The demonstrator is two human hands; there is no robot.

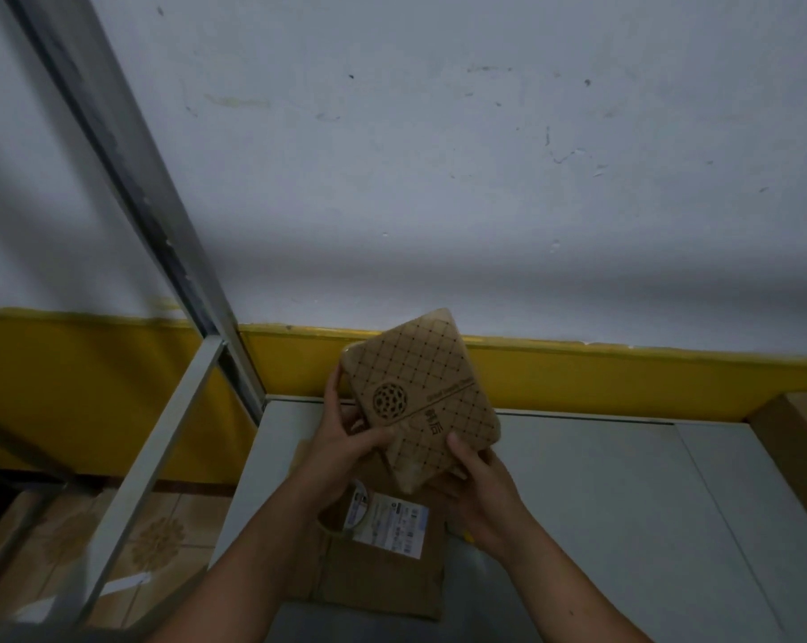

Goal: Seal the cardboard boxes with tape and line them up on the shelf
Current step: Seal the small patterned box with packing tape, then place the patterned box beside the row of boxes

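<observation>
In the head view, both hands hold a small patterned box (pixel 420 401) up in the air, above the shelf (pixel 601 503). The box is tilted, with its printed face turned to the person. I think it is held this way so the person can look it over or turn it before it gets taped or put down.

The left hand (pixel 345 438) grips the box's left side. Its thumb lies on the printed face and its fingers curl round the edge. The right hand (pixel 480 480) grips the low right corner, with the thumb on top and the fingers tucked under.

Below the hands, a flat cardboard box (pixel 383 582) with a white label (pixel 392 526) lies on the shelf. A tape roll (pixel 341 512) shows by the left wrist. I cannot tell if it hangs on the wrist or rests on the flat box.

The shelf ends at the left by a metal post (pixel 127 178), and past that edge is the tiled floor (pixel 160 540), so a box could fall there. The back edge meets the yellow wall band (pixel 577 368). To the right there is bare grey shelf, then a brown box (pixel 796 438) at the far side. That open part looks like good room to set the small box down.
</observation>
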